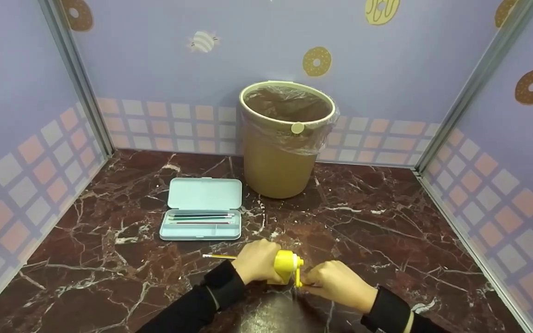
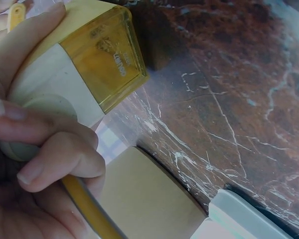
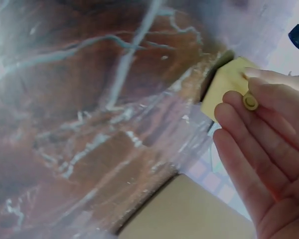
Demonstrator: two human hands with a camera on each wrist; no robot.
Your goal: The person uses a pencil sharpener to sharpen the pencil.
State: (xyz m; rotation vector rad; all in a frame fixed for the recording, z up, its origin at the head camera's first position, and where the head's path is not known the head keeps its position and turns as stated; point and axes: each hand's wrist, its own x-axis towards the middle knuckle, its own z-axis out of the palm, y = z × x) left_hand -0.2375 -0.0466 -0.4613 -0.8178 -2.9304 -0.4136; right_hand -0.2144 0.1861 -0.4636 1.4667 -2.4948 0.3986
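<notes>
"Head view is showing the left hand wrapping round a yellow sharpener low at the near part of the table, right? And a pencil is sticking out to the left?"

"Yep, and the right hand is pinching the little crank on the opposite side. Right wrist view is backing that up, with the round knob sitting in among the fingers."

"So how far along is this one?"

"Mid-sharpening, by the looks of it. Pencil's sitting in, both hands are holding on, so the setup's looking done. The tip is hiding inside, so nobody's telling how sharp it is. Left wrist view is showing dark bits in the see-through amber drawer, probably shavings, but whether they're coming from this pencil, can't tell."

"And what's left?"

"Well, this pencil isn't sitting out of the sharpener, and it isn't lying with the other pencils in the open pale blue case beyond the left hand. Those are looking too small to judge for sharpness. Bin's standing further back, and the drawer is holding those bits, so cleanup's looking undone too, if it's even counting"
</notes>
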